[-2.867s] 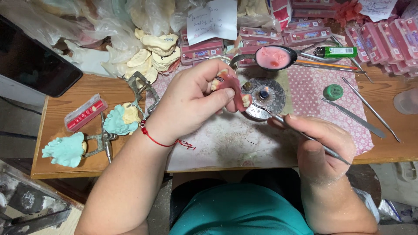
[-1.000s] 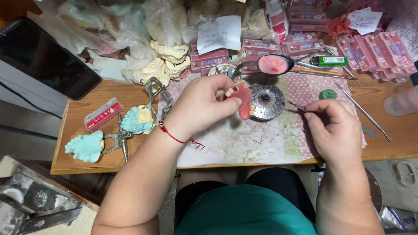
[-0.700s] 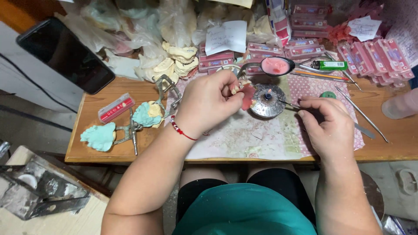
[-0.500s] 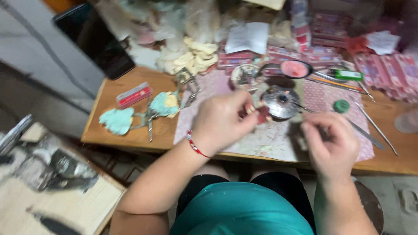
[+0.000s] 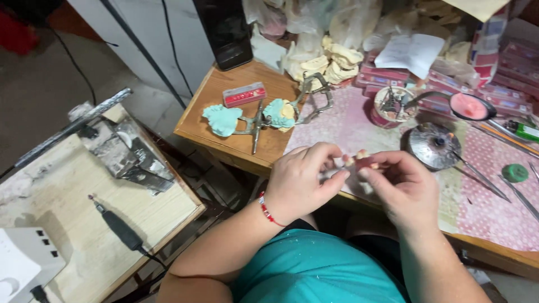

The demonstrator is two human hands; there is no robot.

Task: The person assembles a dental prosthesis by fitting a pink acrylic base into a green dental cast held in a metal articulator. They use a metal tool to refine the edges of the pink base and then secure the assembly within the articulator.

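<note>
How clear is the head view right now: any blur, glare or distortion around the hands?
Head view: lighting even and soft, no hard shadows. The left hand and right hand are fairly sharp, but the small pink denture piece between their fingertips is too small to show detail. Mild glare on the round metal lid. The frame is tilted, with wide-angle stretching at the edges.

Pink denture piece (image 5: 359, 163) with pale teeth; red bracelet (image 5: 265, 209); teal casts (image 5: 223, 119); pink dotted mat (image 5: 488, 196); teal shirt (image 5: 320, 269).

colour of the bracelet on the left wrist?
Red, with a few small pale beads. The bracelet sits just behind the left hand; the head view shows it.
</note>
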